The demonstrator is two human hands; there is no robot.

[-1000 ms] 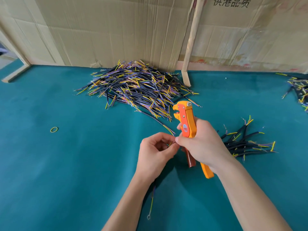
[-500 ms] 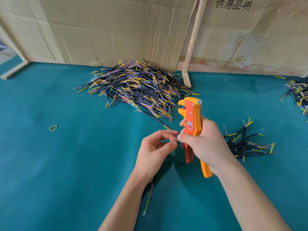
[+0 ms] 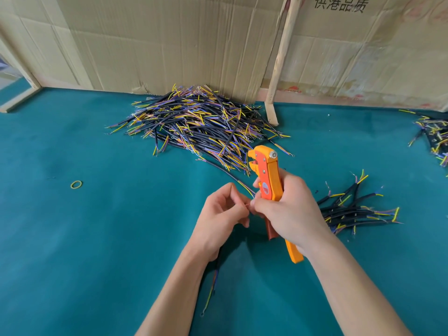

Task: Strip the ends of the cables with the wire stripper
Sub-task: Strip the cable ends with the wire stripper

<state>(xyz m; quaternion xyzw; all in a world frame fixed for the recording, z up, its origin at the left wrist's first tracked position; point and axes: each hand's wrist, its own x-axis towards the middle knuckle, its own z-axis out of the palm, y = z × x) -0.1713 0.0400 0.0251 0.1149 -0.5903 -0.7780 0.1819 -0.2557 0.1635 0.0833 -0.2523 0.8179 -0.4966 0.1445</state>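
Observation:
My right hand (image 3: 289, 212) grips the orange wire stripper (image 3: 268, 175), which stands upright with its jaws at the top, turned left. My left hand (image 3: 221, 218) pinches a thin wire end of a black cable (image 3: 213, 284) between thumb and fingers, touching the right hand's fingertips. The rest of that cable hangs down under my left wrist and ends in a small ring terminal. A big pile of black cables (image 3: 196, 124) with yellow and purple wires lies behind, at the cardboard wall. A smaller bunch of cables (image 3: 356, 209) lies to the right of my right hand.
The work surface is a teal felt table (image 3: 97, 238). A yellow rubber band (image 3: 76, 184) lies at the left. Cardboard sheets (image 3: 169, 42) and a leaning wooden stick (image 3: 278, 69) close off the back. More cables (image 3: 434, 132) lie at the far right edge.
The stripper has tilted upright and shifted slightly right. My left fingers have closed on the wire end, and the hanging cable swung a little.

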